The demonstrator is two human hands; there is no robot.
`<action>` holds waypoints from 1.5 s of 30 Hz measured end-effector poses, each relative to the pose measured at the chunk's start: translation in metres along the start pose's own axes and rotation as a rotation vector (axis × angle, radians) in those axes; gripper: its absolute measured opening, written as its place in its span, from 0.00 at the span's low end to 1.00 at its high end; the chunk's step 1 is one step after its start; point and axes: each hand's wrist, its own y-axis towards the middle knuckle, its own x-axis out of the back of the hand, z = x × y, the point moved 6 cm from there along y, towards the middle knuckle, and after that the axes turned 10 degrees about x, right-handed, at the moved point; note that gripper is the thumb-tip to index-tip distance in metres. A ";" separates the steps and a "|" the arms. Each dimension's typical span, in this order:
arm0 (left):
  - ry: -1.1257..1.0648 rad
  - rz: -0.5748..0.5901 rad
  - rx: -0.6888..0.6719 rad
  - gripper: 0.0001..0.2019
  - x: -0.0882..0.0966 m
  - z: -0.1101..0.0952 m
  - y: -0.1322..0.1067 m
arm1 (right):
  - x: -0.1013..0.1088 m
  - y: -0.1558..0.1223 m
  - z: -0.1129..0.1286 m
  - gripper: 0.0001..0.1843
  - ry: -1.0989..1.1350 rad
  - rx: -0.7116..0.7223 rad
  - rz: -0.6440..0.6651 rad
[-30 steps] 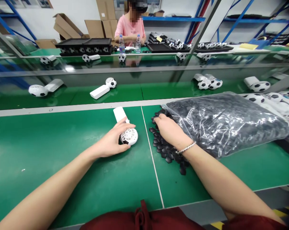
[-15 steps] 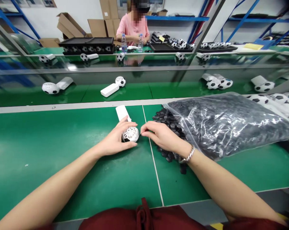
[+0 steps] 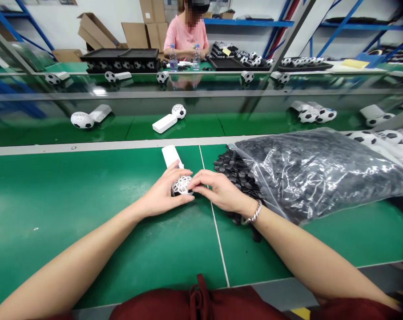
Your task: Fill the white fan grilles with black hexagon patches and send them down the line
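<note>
My left hand point(image 3: 163, 189) is wrapped round a white football-shaped piece point(image 3: 181, 184) with an openwork top and black patches low on its side. A flat white bar point(image 3: 171, 155) joins it and sticks out beyond my fingers, resting on the green tabletop point(image 3: 88, 200). At the ball's right side, my right hand point(image 3: 218, 189) pinches with thumb and forefinger. A small black piece shows at those fingertips, against the ball; most of it is hidden. Just past my right wrist lies a heap of loose black pieces point(image 3: 238, 173).
A clear plastic bag point(image 3: 321, 173) of black pieces lies on the right, spilling its heap. Beyond the table's pale edge, a green conveyor point(image 3: 128, 129) carries several ball-and-bar pieces point(image 3: 164, 123). Across it sits a person in a pink shirt point(image 3: 186, 35), near black trays point(image 3: 121, 58).
My right hand has moved left, bringing the black piece from beside the ball onto its side. My left hand keeps its hold. Pieces on the near conveyor have shifted right, those on the far one left.
</note>
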 end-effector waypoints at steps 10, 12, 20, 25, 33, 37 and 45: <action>-0.028 0.032 -0.055 0.21 0.000 -0.006 0.001 | -0.001 0.004 0.002 0.06 0.008 0.025 0.049; -0.038 0.021 -0.050 0.17 -0.001 -0.007 0.002 | -0.003 0.005 0.001 0.06 0.010 0.039 0.018; -0.057 0.037 -0.018 0.20 -0.002 -0.006 0.001 | -0.009 0.001 -0.011 0.07 0.235 -0.028 -0.114; -0.054 0.040 -0.018 0.20 -0.002 -0.006 0.001 | -0.013 -0.004 -0.022 0.08 0.335 -0.141 -0.139; -0.073 0.006 -0.065 0.20 -0.002 -0.003 -0.001 | -0.010 -0.007 -0.018 0.04 0.204 -0.124 -0.065; -0.068 -0.016 -0.079 0.20 -0.002 -0.002 -0.002 | -0.008 -0.008 -0.014 0.02 0.136 -0.093 -0.081; -0.047 -0.003 -0.050 0.19 -0.003 -0.003 -0.002 | -0.020 -0.011 -0.031 0.07 0.447 -0.360 -0.120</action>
